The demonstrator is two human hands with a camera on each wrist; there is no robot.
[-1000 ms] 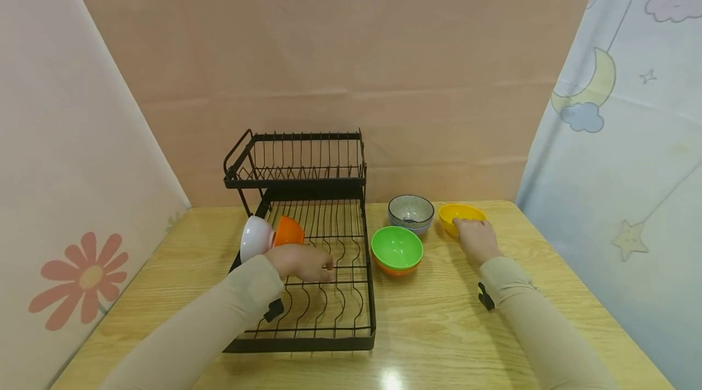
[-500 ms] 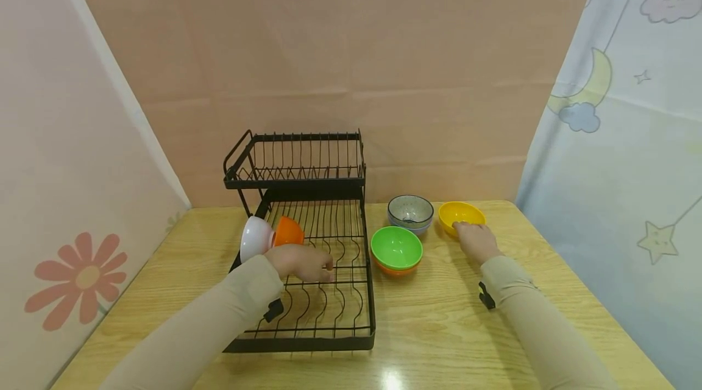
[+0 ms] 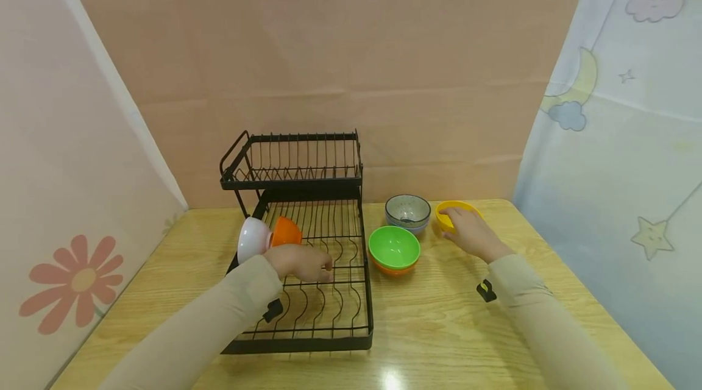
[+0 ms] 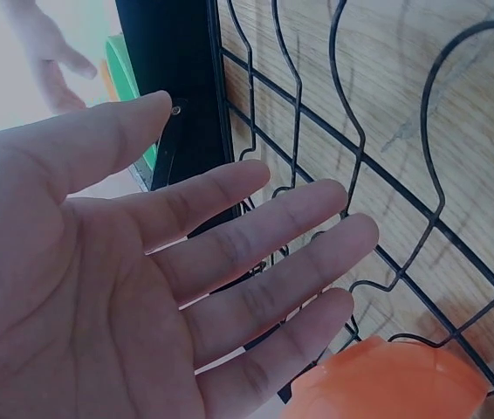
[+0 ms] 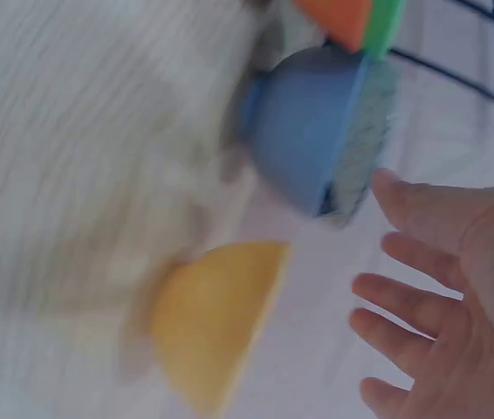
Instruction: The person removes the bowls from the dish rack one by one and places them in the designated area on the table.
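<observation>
My left hand (image 3: 301, 262) hovers over the lower tier of a black dish rack (image 3: 296, 348), palm bare and fingers extended in the left wrist view. Close to its fingertips there is an orange bowl (image 4: 387, 384). A white bowl (image 3: 254, 241) leans on its side in the rack beside that orange one. My right hand (image 3: 473, 233) is above the near side of a yellow bowl (image 3: 459, 205), holding nothing. In the right wrist view its spread fingers are apart from the yellow bowl (image 5: 216, 323), near a blue bowl with a speckled inside (image 5: 308, 127).
A green bowl (image 3: 393, 247) sits in another orange bowl (image 3: 396, 272), just right of the rack. Behind them the speckled bowl (image 3: 407, 210) stands on the wooden table (image 3: 433, 329). The rack's upper tier (image 3: 290, 184) rises at the back. Fabric hangs around the table.
My right hand has come off the yellow bowl's near rim, lifting and shifting left with its fingers opened out. The yellow bowl stays on the table. My left hand holds its place.
</observation>
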